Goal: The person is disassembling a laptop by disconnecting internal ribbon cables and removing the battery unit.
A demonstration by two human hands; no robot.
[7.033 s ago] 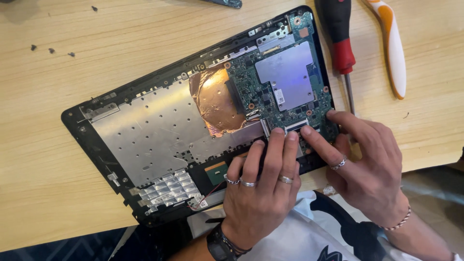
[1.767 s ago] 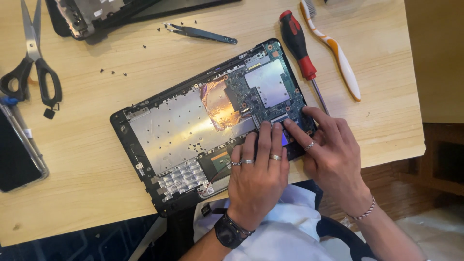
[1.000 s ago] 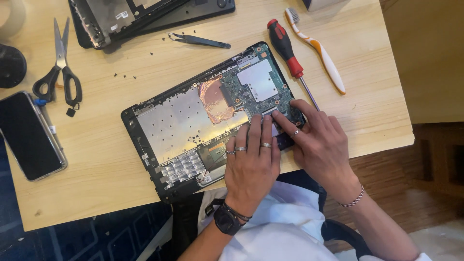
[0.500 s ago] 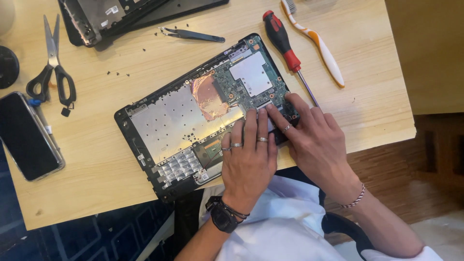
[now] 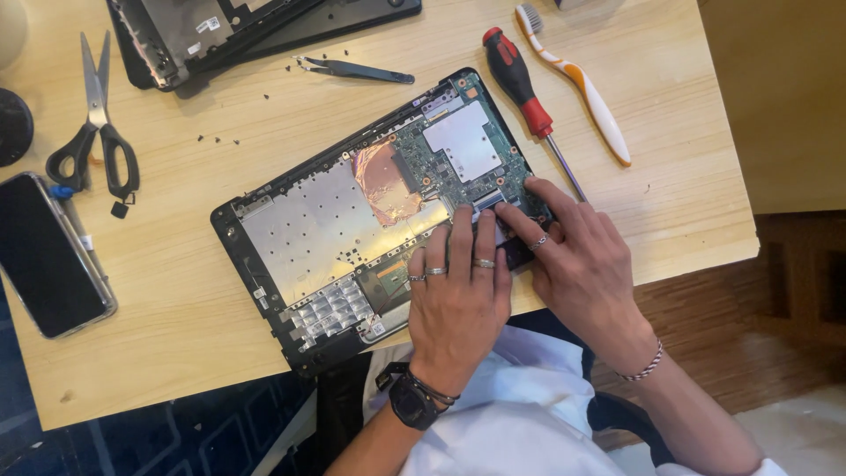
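Pale wood formed the table (image 5: 220, 353), and near its front edge lay an opened laptop base (image 5: 308, 229), tilted, circuit board exposed. Both hands rested flat on its near right corner: the left hand (image 5: 454, 300) with fingers together, the right hand (image 5: 577, 264) with fingers slightly spread, neither pinching anything. Beyond lay a dark phone (image 5: 48, 256), scissors (image 5: 97, 132), a red-handled screwdriver (image 5: 524, 88), a toothbrush (image 5: 582, 88) and tweezers (image 5: 352, 70).

Light wood table (image 5: 670, 220). On it: opened laptop base (image 5: 291, 238) in the middle, second laptop shell (image 5: 229, 35) at top, tweezers (image 5: 357, 70), red screwdriver (image 5: 520, 84), toothbrush (image 5: 586, 92), scissors (image 5: 97, 123), phone (image 5: 48, 256) at left, small loose screws (image 5: 216, 138).
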